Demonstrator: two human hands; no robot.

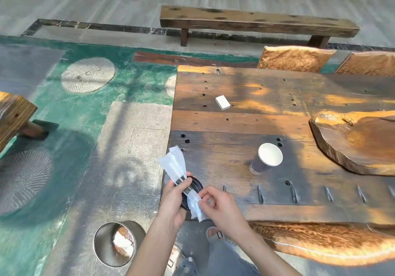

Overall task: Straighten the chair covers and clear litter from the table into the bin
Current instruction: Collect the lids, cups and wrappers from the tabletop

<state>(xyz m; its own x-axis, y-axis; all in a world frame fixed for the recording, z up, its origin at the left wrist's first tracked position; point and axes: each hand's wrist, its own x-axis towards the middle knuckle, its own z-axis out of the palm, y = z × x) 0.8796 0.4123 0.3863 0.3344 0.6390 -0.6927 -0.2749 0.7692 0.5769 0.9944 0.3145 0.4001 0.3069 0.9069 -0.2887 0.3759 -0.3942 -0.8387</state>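
Note:
My left hand [174,198] holds a black cup lid [195,187] and a white paper wrapper [177,164] over the near left corner of the wooden table [235,126]. My right hand [218,204] pinches the wrapper's lower end [197,208]. An open paper cup [266,161] stands upright on the table to the right of my hands. A small white box [222,102] lies farther back. A round metal bin [116,243] stands on the floor below my left forearm, with white litter inside. Gold-patterned chair covers sit at the far side [296,58] and the near side [320,241].
A thick wooden slab [359,143] lies on the table's right. A wooden bench [256,22] stands on the floor beyond the table. Another wooden piece [15,117] juts in at the left edge. My sandalled foot [214,234] shows under the table edge.

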